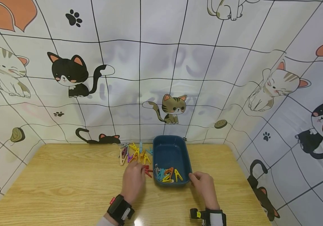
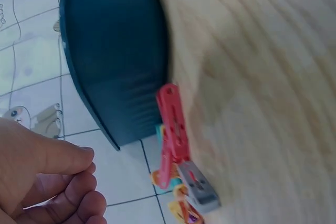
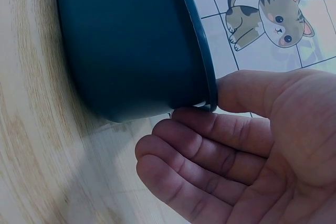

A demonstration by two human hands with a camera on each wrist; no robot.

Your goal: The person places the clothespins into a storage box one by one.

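A dark blue plastic bin stands on the table with several clothespins in its near end, among them a yellow clothespin. My right hand pinches the bin's rim at the near right corner, thumb on the edge and fingers under it. Left of the bin, my left hand is by a loose pile of colourful clothespins. Its fingers are loosely curled, thumb near the index finger, with nothing visible between them. A red clothespin lies between that hand and the bin, next to a grey clothespin.
The wooden table meets a white cat-printed sheet at its back edge. More clothespins, including a yellow one and a light blue one, lie against the bin's left side. The sheet continues along the right side.
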